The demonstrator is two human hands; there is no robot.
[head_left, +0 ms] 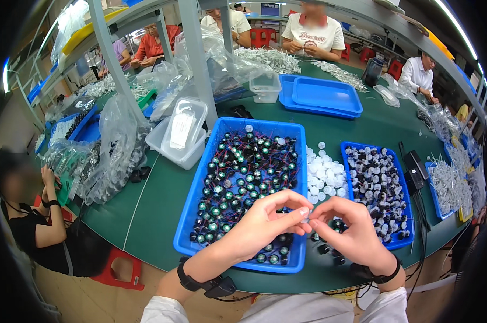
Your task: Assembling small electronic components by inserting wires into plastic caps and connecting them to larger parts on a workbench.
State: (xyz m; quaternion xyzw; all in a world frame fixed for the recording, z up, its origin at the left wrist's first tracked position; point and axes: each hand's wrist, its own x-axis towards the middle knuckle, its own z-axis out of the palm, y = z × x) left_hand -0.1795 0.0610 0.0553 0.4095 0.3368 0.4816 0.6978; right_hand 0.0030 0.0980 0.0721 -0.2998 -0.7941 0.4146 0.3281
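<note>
My left hand (265, 222) and my right hand (351, 229) meet over the near edge of the green table (157, 199), fingertips pinched together on a small white cap (305, 213). Just beyond my left hand is a blue tray (185, 226) filled with small round black parts with green tops and red wires (238, 172). A loose pile of white caps (324, 175) lies to its right. Behind my right hand, a second blue tray (402, 239) holds black-and-white assembled pieces (375, 180). A few black parts (327, 250) lie on the table under my hands.
Clear plastic boxes (181, 137) and plastic bags (111, 148) sit at left, stacked blue trays (321, 97) farther back. Black devices with cables (415, 164) and a tray of white parts (448, 185) lie at right. Other people work around the table; one sits at my left (33, 220).
</note>
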